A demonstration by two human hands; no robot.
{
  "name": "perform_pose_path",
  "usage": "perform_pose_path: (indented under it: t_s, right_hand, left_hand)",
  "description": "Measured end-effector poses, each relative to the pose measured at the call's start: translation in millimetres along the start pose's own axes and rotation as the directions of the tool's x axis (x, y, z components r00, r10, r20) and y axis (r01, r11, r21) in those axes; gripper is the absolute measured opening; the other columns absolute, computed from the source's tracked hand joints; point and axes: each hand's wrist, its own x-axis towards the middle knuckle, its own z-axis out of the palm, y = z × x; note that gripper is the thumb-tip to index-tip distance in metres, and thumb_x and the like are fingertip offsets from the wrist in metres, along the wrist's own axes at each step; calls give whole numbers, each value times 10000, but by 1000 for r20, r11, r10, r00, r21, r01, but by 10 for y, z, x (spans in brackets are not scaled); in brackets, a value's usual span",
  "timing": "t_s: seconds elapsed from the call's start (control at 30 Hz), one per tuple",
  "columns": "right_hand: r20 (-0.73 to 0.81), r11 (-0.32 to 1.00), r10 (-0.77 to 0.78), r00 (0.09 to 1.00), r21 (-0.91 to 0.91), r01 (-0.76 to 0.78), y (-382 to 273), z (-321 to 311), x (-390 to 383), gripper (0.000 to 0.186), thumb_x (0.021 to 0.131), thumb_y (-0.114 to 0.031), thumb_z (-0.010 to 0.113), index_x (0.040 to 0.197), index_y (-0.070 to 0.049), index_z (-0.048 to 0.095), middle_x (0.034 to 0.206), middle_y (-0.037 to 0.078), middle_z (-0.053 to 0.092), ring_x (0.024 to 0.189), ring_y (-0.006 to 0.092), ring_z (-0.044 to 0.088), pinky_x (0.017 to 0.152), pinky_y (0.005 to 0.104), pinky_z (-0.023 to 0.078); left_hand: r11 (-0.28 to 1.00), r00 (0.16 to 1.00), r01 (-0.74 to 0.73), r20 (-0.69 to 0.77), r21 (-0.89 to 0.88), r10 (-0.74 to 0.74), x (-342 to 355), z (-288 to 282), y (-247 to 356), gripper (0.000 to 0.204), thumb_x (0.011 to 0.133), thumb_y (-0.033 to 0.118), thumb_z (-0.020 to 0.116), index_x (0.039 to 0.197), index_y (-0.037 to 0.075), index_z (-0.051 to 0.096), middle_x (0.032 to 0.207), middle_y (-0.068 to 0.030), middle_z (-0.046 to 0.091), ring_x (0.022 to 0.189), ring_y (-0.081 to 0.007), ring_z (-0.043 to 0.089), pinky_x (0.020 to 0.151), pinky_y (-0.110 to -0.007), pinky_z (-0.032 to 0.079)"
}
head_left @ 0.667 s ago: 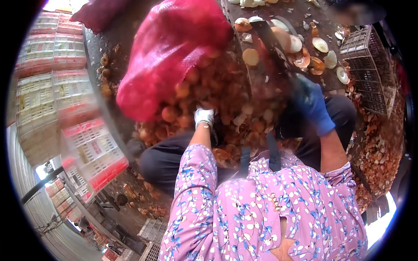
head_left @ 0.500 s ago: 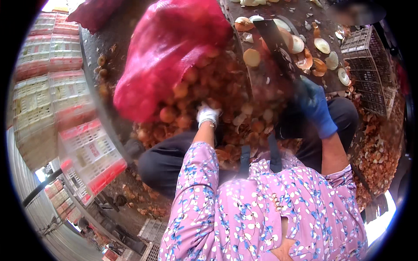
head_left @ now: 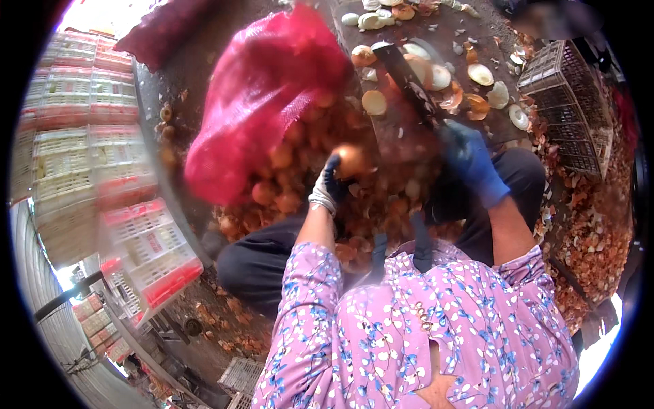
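My left hand (head_left: 325, 185), in a white and dark glove, is wrapped round a brown onion (head_left: 353, 159) just below the mouth of a pink-red mesh sack (head_left: 266, 95). Loose onions (head_left: 266, 193) spill from the sack around it. My right hand (head_left: 475, 162), in a blue glove, grips a large dark knife (head_left: 412, 85), its long blade angled up to the left over a dark board. Cut onion pieces and peels (head_left: 479, 75) lie beyond the blade. The fingertips of my right hand are somewhat blurred.
Stacked white-and-red plastic crates (head_left: 150, 252) line the left, with another dark red sack (head_left: 153, 37) at top left. A grimy crate (head_left: 565, 112) stands at right beside heaped onion skins (head_left: 582, 259). My crossed legs (head_left: 252, 259) flank the onion pile.
My left hand has risen out of the pile with an onion now visible in it. My right hand and the knife have shifted slightly left, along with the whole view.
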Motion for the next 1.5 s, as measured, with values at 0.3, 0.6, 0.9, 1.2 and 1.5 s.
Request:
perform_pose_path:
  t_s: [0.3,0.6,0.9,1.2,1.5]
  right_hand:
    - [52,980,-65,997,192,53,-128,19,24,319,967,-208,578,1109,74,627,889,178,715,845,95,615,710,307,524]
    - [206,982,-165,964,-56,180,-388,27,-329,312,943,-289,581,1159,-70,635,952,210,671,875,406,644,693,430,531]
    - [188,952,-301,935,-1,306,-597,-66,-166,329,932,-309,585,1169,-84,620,911,200,668,808,402,642,658,461,522]
    - [392,944,-145,908,-221,246,-589,-142,-153,316,939,-380,557,1112,-125,630,764,199,639,713,408,626,604,494,501]
    - [430,973,-107,896,-139,183,-630,-105,-38,262,940,-365,562,995,-118,630,730,205,629,708,423,617,600,511,478]
  left_hand:
    - [607,863,-488,245,627,441,-610,1292,364,923,674,1,823,1452,105,336,1345,-91,497,1161,-213,553,925,-354,529]
    - [377,845,-404,183,833,503,-578,1482,49,844,752,65,814,1442,46,330,1277,-101,554,1097,-178,588,913,-295,516]
    - [368,867,-412,235,833,438,-677,1668,188,633,798,128,791,1319,-10,461,1142,-88,638,999,-160,627,853,-279,524]
    - [301,881,-344,195,889,430,-689,1715,110,470,802,99,752,1210,-13,548,1118,-98,655,1019,-184,617,906,-316,491]
    - [234,890,-310,195,922,411,-723,1793,141,732,716,53,793,1344,25,418,1223,-141,607,1132,-257,593,975,-346,466]
